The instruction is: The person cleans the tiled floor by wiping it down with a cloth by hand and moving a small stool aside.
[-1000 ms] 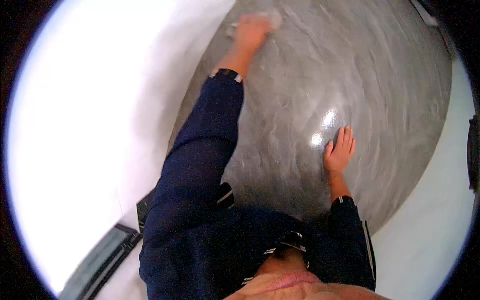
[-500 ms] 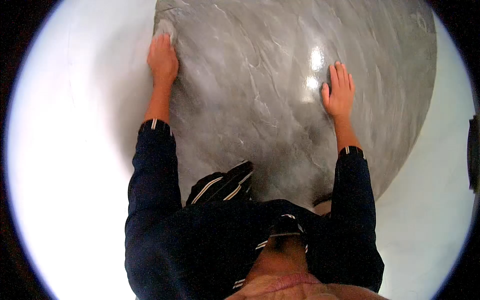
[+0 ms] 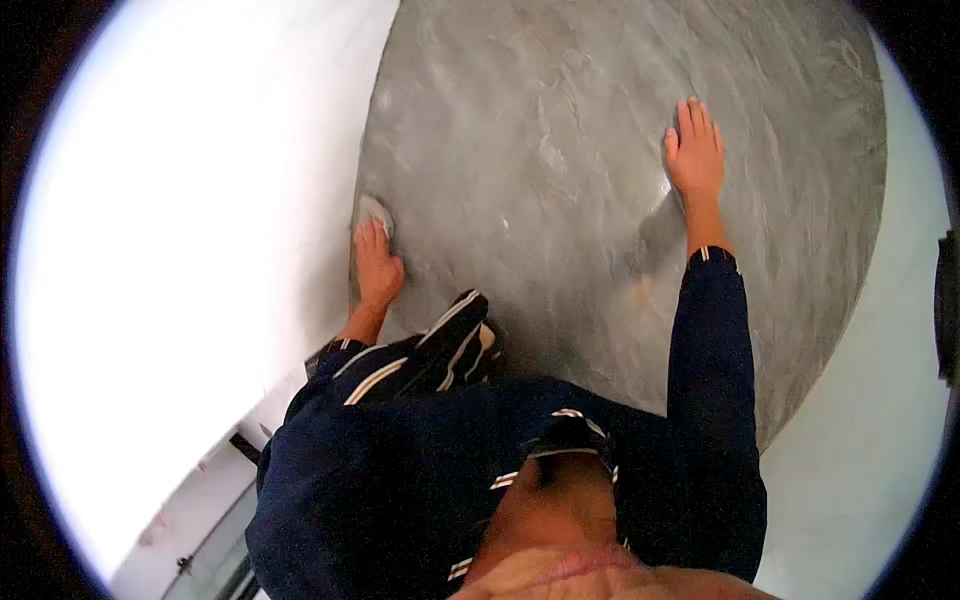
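Observation:
My left hand (image 3: pixel 377 268) is at the left edge of a grey marbled floor (image 3: pixel 540 220), its fingers closed on a small pale cloth (image 3: pixel 375 212) pressed against the surface. Part of the cloth sticks out ahead of the fingertips; the rest is hidden beneath them. Farther right, my right hand (image 3: pixel 697 155) lies flat on the floor with its fingers stretched out. It holds nothing.
A bright white wall (image 3: pixel 240 180) borders the floor on the left, and another pale wall (image 3: pixel 840 420) curves along the right. My bent leg in dark striped trousers (image 3: pixel 430 345) rests near my left forearm. Dark fittings show at lower left.
My left hand has drawn the cloth back toward my body along the left edge. My right hand appears slightly farther up and right. The view has shifted, and the bright floor reflection has mostly gone.

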### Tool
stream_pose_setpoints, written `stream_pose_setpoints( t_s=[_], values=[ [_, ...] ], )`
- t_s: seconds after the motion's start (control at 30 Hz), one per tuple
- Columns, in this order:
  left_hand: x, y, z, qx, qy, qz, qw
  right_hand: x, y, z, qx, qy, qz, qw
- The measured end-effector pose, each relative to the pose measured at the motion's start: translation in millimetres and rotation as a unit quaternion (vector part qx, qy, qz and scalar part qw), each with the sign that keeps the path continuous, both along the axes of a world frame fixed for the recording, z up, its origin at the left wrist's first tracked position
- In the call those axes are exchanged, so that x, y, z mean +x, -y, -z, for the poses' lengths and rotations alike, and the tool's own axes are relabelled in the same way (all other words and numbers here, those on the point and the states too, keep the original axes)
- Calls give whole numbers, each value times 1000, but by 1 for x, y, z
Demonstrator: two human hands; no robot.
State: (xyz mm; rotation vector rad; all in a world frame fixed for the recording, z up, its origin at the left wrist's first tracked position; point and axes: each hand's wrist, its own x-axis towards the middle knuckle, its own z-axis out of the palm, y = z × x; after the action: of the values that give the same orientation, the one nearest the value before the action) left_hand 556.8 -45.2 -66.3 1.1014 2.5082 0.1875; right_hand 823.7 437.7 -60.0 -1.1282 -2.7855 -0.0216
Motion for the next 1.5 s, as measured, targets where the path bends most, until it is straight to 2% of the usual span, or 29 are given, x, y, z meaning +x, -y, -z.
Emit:
stream_pose_setpoints(
  t_s=[0.07,0.13,0.2,0.33,0.4,0.47,0.57,0.6,0.67,0.7,0.77,0.83,0.87,0.9,0.93,1.0,1.03,1.1,1.17,1.27,1.33,1.37,1.43,1.5],
  values=[
    [23,54,38,21,22,32,999,31,34,19,-37,1,9,999],
    [36,96,73,12,27,-16,999,64,90,50,-90,-13,-1,996],
    [43,106,77,-6,9,-22,1000,92,160,66,-159,-9,-27,987],
    [24,31,74,-62,-71,40,995,156,272,48,-272,26,-94,957],
    [40,-21,66,-75,-61,86,992,190,314,50,-327,10,-99,940],
    [90,-49,65,-21,-38,124,991,220,350,55,-375,-10,-93,922],
    [202,-51,78,27,-27,271,962,247,381,59,-414,-95,-68,903],
    [242,-40,89,55,-37,326,943,251,384,57,-477,-130,3,869],
    [292,-27,90,114,180,332,919,234,371,42,-587,-182,148,775],
    [313,-22,80,54,341,223,912,222,374,49,-599,-239,167,746],
    [335,-11,60,28,545,29,837,205,383,71,-615,-350,202,677],
    [344,-5,46,99,641,-120,751,200,377,89,-689,-312,221,616],
    [340,2,44,88,588,-108,797,197,372,96,-723,-291,231,583],
    [328,14,41,77,532,-94,838,189,367,96,-670,-288,221,648],
    [315,28,38,66,473,-81,875,175,359,89,-638,-283,199,687],
    [295,69,55,72,468,-196,859,128,346,70,-583,-297,129,745],
    [278,83,53,87,453,-188,867,92,340,63,-557,-317,82,763],
    [268,90,28,115,414,-176,885,26,341,59,-519,-221,-108,818],
    [269,82,-5,109,387,-153,903,-23,357,61,-423,-105,-308,846],
    [265,64,-34,30,380,-101,919,-32,329,56,-255,-186,-423,849],
    [254,43,-54,-45,380,-69,922,-41,278,60,-251,-153,-339,894],
    [247,41,-50,-49,335,-31,940,-44,244,60,-248,-136,-295,913],
    [228,46,-25,-29,361,-36,931,-41,169,58,-212,-18,-196,957],
    [212,45,-13,10,357,-19,934,-20,107,94,-155,-73,-119,978]
  ],
)
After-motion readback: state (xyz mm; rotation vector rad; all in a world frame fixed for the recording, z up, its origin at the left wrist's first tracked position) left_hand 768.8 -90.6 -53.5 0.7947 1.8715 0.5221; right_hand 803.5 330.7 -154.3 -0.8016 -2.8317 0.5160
